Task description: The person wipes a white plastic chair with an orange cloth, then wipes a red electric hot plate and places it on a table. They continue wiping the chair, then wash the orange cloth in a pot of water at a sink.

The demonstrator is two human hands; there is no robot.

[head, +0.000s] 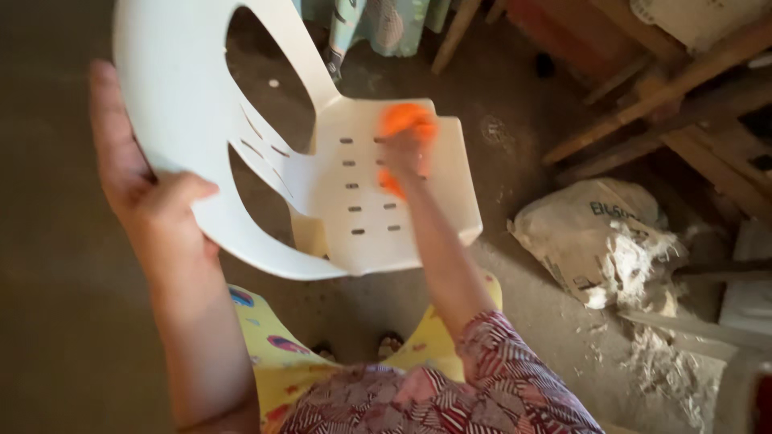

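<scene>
White moulded plastic forms the small chair [322, 161] at the middle of the view, a child-sized seat with a curved back, arm loops and rows of short slots in its seat panel, held tilted above the dusty concrete floor [56, 321] rather than standing on it. The left hand [141, 189] grips the rim of the chair's backrest, thumb wrapped over the front edge and fingers spread flat behind the plastic, so it is clamped on the chair. The right hand [404, 153] reaches across to the seat panel and presses a crumpled orange cloth [406, 120] against it near the slots; the fingers are bunched around the cloth, though motion blur hides their exact position. Orange fabric shows both above and just below the hand, touching the seat. The person wears a red and white patterned sleeve [515, 370] and a yellow printed garment [273, 354], with toes visible below the chair. To the right, well apart from the chair, a pale torn sack [579, 233] lies on the floor with white fluffy stuffing [643, 249] spilling out, and rough wooden planks [667, 96] lean beyond it.
</scene>
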